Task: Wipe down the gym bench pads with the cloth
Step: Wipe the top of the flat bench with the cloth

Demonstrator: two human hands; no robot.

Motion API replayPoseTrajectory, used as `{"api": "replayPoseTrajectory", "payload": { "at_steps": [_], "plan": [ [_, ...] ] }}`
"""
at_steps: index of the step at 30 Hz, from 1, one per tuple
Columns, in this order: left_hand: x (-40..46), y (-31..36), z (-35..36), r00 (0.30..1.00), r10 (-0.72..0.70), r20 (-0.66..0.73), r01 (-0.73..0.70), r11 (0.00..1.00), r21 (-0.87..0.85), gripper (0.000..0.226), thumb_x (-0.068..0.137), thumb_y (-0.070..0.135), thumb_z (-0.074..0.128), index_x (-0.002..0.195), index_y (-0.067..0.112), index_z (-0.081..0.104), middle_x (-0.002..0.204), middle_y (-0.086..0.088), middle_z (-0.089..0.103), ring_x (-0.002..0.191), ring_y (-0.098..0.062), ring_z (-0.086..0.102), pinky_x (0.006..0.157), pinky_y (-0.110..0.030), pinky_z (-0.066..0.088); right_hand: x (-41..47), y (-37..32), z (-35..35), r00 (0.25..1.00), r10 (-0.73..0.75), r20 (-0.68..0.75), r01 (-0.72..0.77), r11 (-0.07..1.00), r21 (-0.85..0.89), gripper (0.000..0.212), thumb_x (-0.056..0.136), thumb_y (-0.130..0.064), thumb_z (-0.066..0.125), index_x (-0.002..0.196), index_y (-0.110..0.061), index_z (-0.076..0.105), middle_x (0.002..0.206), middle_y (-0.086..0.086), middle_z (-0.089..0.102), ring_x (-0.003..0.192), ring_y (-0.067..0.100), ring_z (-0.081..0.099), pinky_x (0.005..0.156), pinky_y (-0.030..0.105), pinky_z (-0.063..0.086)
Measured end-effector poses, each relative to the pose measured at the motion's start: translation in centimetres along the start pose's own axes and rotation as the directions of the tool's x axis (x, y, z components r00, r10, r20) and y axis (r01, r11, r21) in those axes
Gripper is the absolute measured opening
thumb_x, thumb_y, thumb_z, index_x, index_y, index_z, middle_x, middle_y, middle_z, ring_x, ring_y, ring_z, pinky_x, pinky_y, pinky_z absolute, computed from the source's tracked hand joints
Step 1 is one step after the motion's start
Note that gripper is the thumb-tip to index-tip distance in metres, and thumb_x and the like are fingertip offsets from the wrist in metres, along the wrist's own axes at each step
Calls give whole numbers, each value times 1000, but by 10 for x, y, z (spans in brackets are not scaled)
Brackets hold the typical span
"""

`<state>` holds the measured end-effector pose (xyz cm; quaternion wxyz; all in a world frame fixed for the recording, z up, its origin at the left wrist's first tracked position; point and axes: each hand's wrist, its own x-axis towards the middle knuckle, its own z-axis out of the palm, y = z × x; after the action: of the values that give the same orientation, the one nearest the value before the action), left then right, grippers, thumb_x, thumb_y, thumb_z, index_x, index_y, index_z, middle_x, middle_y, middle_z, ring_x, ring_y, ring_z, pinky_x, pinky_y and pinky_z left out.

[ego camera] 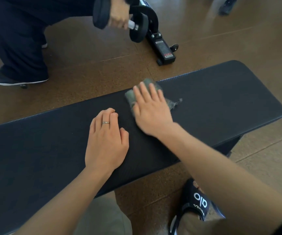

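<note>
A long black bench pad [221, 99] runs across the view from lower left to upper right. A grey-green cloth [131, 96] lies on it near the far edge, slightly blurred. My right hand [151, 107] presses flat on the cloth with straight, spread fingers. My left hand [106, 141] rests palm down on the pad to the left of the cloth, its fingertips bent slightly, a ring on one finger. It holds nothing.
Beyond the bench another person in dark trousers [18, 39] crouches on the brown floor, gripping a black dumbbell [120, 19]. A black machine base [164, 48] stands by it. My sandalled foot [197, 200] is under the bench's near edge.
</note>
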<state>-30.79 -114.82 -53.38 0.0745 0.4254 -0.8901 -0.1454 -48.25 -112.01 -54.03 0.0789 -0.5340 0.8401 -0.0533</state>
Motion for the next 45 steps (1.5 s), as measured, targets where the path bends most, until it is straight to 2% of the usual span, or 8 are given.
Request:
{"api": "replayPoseTrajectory", "payload": {
  "at_steps": [4, 11, 19, 26, 31, 34, 41, 45],
  "plan": [
    [1, 0, -1, 1000, -7, 11, 7, 1000, 3, 40, 101, 25, 51, 138, 9, 49, 150, -8, 45, 145, -26, 38, 124, -43, 26, -20, 29, -5, 988, -153, 35, 154, 988, -27, 57, 109, -40, 15, 164, -29, 10, 172, -3, 5, 159, 22, 1, 128, 43, 5],
    [1, 0, 1, 1000, -1, -3, 1, 1000, 11, 40, 101, 25, 48, 136, 7, 49, 148, -10, 46, 143, -28, 39, 124, -45, 30, 8, 74, -14, 956, 292, -2, -292, 956, 27, 58, 109, -38, 16, 165, -26, 7, 173, 0, 2, 159, 27, -2, 128, 45, 1],
    [0, -1, 1, 1000, 18, -11, -17, 1000, 17, 40, 100, 24, 48, 136, 6, 48, 148, -10, 46, 143, -28, 39, 124, -45, 29, -89, 10, 4, 995, -103, 8, 103, 995, -19, 55, 109, -41, 13, 164, -31, 14, 171, -5, 10, 159, 20, 4, 129, 42, 4],
    [-1, -2, 3, 999, 29, -17, -28, 999, 26, 39, 101, 25, 46, 135, 7, 47, 145, -10, 46, 141, -29, 41, 123, -46, 31, -89, 63, -3, 919, 387, -74, -386, 922, 21, 61, 106, -41, 9, 165, -27, 11, 173, 0, 6, 159, 26, 1, 128, 45, 3],
    [-2, -2, 1, 999, 45, -21, -45, 999, 21, 39, 101, 24, 46, 136, 6, 46, 145, -10, 46, 141, -29, 41, 123, -46, 31, -134, -45, 19, 989, 136, -59, -131, 988, 78, 57, 109, -43, 9, 164, -28, 11, 171, -1, 6, 159, 24, -4, 129, 48, 2],
    [-4, -4, 1, 999, 50, -15, -49, 998, 25, 39, 101, 24, 48, 137, 7, 45, 145, -10, 46, 141, -28, 41, 122, -46, 32, -137, -20, 14, 999, 17, -36, -15, 999, 42, 55, 110, -46, 8, 163, -35, 12, 171, -7, 7, 159, 18, -3, 129, 42, 0],
    [-4, -3, 1, 999, 41, -18, -40, 999, 23, 39, 102, 25, 47, 137, 7, 46, 146, -11, 47, 142, -29, 41, 123, -44, 30, -124, 65, 3, 872, 474, -119, -473, 880, 44, 67, 101, -44, 5, 164, -25, 17, 172, 2, 13, 159, 27, 6, 128, 48, 6],
    [-4, -4, 1, 998, 57, -30, -57, 998, 17, 39, 101, 23, 47, 137, 5, 46, 145, -13, 48, 141, -30, 42, 122, -47, 32, -153, -41, 22, 973, 203, -110, -195, 978, 76, 58, 107, -40, 15, 163, -25, 20, 170, 1, 15, 159, 27, 6, 128, 51, 8]
  ]
}}
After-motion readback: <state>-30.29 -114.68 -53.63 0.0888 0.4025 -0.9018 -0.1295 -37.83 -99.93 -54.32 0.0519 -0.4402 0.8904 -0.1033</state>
